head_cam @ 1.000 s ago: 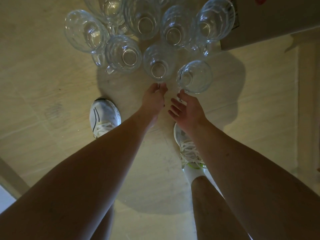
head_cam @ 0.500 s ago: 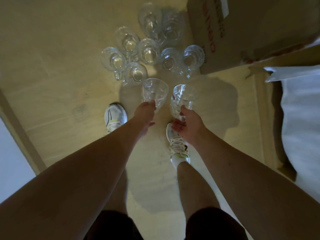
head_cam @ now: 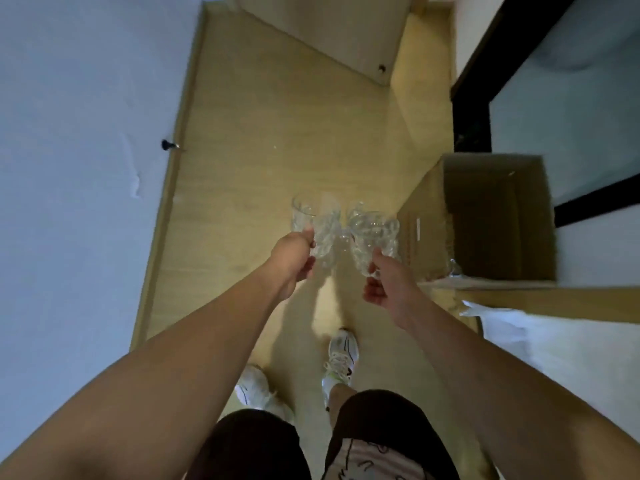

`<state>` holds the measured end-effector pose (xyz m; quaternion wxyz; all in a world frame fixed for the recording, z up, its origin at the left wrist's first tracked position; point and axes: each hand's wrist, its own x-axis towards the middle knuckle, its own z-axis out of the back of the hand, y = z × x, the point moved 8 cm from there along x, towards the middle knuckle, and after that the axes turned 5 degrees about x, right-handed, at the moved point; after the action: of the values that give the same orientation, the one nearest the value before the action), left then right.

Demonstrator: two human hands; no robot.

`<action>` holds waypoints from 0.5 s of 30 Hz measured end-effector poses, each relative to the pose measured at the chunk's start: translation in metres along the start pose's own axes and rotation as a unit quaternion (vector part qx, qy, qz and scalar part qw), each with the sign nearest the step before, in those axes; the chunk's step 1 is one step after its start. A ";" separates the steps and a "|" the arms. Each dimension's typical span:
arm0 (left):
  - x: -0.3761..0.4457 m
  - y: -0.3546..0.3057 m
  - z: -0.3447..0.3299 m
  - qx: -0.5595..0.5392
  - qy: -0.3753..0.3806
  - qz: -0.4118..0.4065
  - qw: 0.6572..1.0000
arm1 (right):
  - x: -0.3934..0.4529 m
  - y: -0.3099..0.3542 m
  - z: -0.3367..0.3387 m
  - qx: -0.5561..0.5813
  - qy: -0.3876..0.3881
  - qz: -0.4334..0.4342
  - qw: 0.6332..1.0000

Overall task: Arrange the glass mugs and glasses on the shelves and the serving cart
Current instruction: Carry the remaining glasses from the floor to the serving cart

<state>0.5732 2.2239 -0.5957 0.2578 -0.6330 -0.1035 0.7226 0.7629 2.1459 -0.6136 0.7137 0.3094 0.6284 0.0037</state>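
Glass mugs (head_cam: 346,230) gripped in both hands

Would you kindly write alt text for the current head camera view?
Seen from above, a person's left hand and right hand each hold a glass mug out over a wooden floor. An open cardboard box stands to the right.

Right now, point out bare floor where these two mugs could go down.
Bare floor runs ahead between the left wall and the cardboard box. Crowded: the box side, and near the shoes.
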 end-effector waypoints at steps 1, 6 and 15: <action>-0.019 -0.016 0.009 -0.011 -0.007 -0.018 1.000 | -0.018 0.013 -0.008 -0.012 0.007 0.015 1.000; -0.118 -0.072 0.079 -0.078 -0.038 -0.102 0.991 | -0.104 0.066 -0.062 -0.041 0.059 0.107 0.992; -0.297 -0.043 0.254 -0.200 -0.169 -0.231 0.937 | -0.280 0.079 -0.188 -0.131 0.197 0.250 0.939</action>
<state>0.3577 2.1560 -0.2742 0.2643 -0.4987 -0.4313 0.7039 0.5656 2.1816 -0.3314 0.5860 0.3538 0.6524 0.3252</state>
